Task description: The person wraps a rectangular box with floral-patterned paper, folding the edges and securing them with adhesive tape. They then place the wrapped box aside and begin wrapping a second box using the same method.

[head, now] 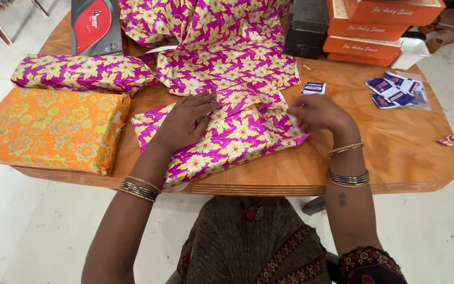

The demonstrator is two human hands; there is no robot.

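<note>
Nearest the camera is the person's lap in brown patterned cloth [253,242], and from it two bangled forearms reach forward over the rounded edge of the wooden worktop [395,152]. The left hand [185,122] lies flat, fingers spread, pressing down on the half-wrapped parcel [227,139], a box in magenta paper with yellow flowers; this grip is released, palm down, holding the paper by weight alone. The right hand [319,113] sits at the parcel's right end, fingertips pinched together on what looks like the paper's edge or a small pale scrap; which of the two is too blurred to tell. The parcel's long axis runs from lower left to upper right, so its near end lies under the left wrist and its far end meets the right hand's fingers. The right hand is nearer the open end fold, while the left covers the parcel's middle. Beyond the parcel a loose sheet of the same paper [221,42] spreads away from the person. Left of the parcel lie an orange flowered parcel [53,129] and, behind it, a finished magenta parcel [79,72]. Right of the parcel sit a small blue-and-white packet [314,88] and a clear bag of similar packets [399,90]; behind those stand stacked orange boxes [374,26].
</note>
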